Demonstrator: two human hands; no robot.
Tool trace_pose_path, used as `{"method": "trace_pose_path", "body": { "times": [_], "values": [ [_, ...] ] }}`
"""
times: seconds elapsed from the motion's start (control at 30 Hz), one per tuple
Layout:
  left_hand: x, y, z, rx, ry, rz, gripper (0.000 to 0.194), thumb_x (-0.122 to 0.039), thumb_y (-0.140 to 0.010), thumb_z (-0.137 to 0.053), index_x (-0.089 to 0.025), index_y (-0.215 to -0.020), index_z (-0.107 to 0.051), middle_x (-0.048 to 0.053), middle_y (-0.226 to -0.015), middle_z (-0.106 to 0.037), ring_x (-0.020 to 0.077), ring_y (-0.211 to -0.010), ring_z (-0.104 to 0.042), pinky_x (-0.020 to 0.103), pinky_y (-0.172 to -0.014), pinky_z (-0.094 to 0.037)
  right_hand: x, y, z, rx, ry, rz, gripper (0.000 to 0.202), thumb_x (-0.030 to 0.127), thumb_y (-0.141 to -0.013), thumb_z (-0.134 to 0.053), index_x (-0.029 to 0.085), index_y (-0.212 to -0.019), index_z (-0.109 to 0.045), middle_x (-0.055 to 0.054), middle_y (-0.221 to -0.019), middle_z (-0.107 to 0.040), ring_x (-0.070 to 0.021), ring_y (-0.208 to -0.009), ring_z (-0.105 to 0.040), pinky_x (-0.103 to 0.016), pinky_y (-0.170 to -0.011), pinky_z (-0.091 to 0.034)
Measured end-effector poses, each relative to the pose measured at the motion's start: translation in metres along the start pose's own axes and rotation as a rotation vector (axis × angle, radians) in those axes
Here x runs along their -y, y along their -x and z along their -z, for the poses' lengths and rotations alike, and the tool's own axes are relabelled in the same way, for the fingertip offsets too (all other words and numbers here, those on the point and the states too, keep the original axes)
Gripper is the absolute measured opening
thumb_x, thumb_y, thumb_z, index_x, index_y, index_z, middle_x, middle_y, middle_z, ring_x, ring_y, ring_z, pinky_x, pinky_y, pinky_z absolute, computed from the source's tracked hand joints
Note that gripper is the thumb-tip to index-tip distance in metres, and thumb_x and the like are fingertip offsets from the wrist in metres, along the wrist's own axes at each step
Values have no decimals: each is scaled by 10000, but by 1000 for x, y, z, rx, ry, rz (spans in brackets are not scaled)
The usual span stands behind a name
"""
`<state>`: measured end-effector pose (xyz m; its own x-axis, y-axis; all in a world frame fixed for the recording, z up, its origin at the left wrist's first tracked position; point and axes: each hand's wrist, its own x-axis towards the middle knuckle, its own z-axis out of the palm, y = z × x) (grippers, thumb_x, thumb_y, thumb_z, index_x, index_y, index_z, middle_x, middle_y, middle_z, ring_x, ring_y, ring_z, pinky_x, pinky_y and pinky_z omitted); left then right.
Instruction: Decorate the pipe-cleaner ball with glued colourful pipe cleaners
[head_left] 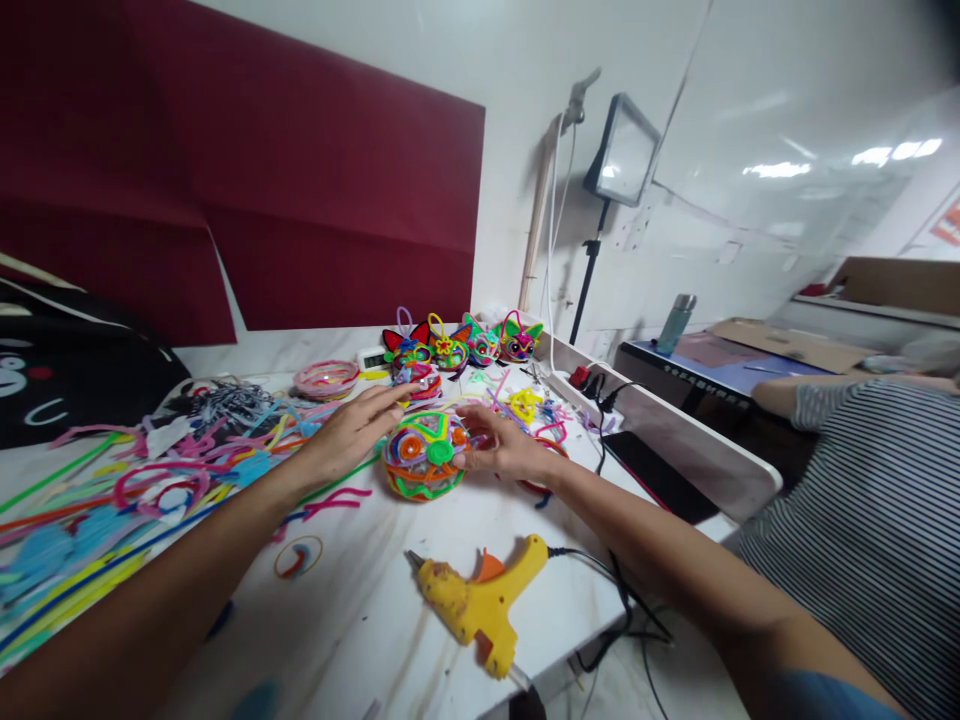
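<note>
A round pipe-cleaner ball (pixel 426 455), with orange eye-like discs, a green disc and green zigzag trim, sits on the white table in front of me. My right hand (pixel 501 445) curls its thumb and fingers against the ball's right side. On the other side, my left hand (pixel 358 435) has its fingers stretched out flat near the ball's upper left; whether it touches is hard to tell. A yellow glue gun (pixel 480 600) lies closer to me, its nozzle pointing left.
Several finished animal-face ornaments (pixel 484 345) stand against the wall. Loose pipe cleaners (pixel 67 560) cover the left side. A coiled pink bundle (pixel 326 380) lies at the back. A black cord (pixel 622 590) trails off the right edge. A person in a striped shirt (pixel 877 520) is at the right.
</note>
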<state>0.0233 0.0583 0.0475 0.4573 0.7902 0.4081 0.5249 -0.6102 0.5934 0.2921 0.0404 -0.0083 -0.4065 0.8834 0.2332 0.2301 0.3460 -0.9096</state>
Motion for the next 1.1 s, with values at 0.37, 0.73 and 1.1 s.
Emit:
{"method": "trace_pose_path", "body": {
  "times": [0.37,0.73,1.1],
  "values": [
    [17,29,-22,68,337,200,1159,-676,-688,-812,-246,-1615,-265,214,-1525,-502,381,-1309,-603,494,-969,-588,2,-3,-1,-4,-48,-41,827,537,-694,-890,215,-1372,-542,-103,-1257,-648,-255,-1139,-616,-428,-991,-497],
    [12,38,-51,-56,462,278,1217,-616,-683,-846,-276,-1620,-149,203,-1612,-389,373,-1441,-479,506,-1128,-483,4,-4,-2,-3,-49,-60,851,580,-691,-874,181,-1368,-547,-121,-1278,-646,-255,-1120,-634,-421,-999,-500],
    [19,43,-50,-60,499,300,1159,-506,-752,-825,-317,-1627,-89,208,-1613,-388,373,-1414,-515,516,-1067,-536,8,5,-2,41,-5,-21,932,435,-650,-933,238,-1447,-493,-97,-1364,-616,-257,-1174,-616,-432,-1039,-497]
  ]
}}
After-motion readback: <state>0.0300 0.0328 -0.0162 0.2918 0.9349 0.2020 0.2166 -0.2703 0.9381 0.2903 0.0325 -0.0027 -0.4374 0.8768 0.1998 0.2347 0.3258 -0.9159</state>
